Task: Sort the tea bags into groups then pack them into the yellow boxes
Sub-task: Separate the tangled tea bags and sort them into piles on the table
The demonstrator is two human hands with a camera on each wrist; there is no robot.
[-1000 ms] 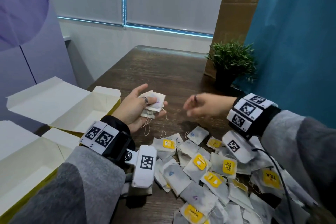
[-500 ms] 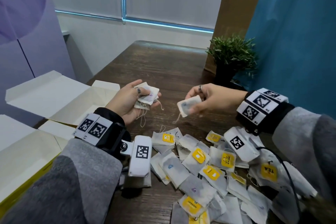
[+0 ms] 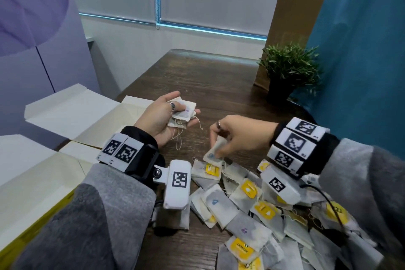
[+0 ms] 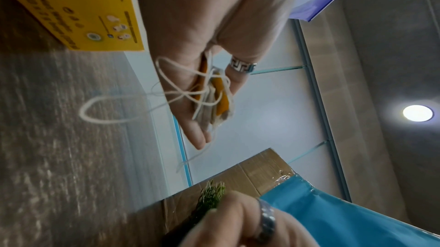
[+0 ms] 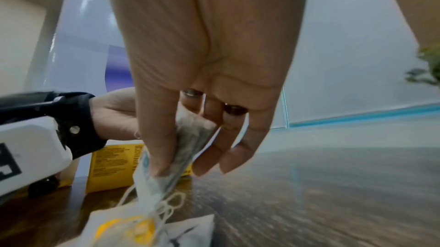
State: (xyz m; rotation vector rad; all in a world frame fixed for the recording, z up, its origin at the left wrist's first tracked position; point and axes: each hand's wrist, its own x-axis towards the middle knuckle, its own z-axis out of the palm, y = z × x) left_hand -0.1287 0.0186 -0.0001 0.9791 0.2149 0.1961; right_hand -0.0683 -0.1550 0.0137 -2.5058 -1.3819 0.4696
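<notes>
My left hand holds a small stack of tea bags between thumb and fingers, strings dangling; the left wrist view shows the stack edge-on with yellow tags. My right hand pinches one tea bag with a blue mark, low over the near edge of the loose pile; the right wrist view shows that bag between thumb and fingers. Two open yellow boxes lie to the left, one farther and one nearer.
A potted plant stands at the back right of the dark wooden table, beside a cardboard box and a blue curtain. Wrist cameras hang under both forearms.
My right hand picked one bag from the pile, lifted it toward the left hand, then lowered it to the pile's near edge. The left hand kept its stack.
</notes>
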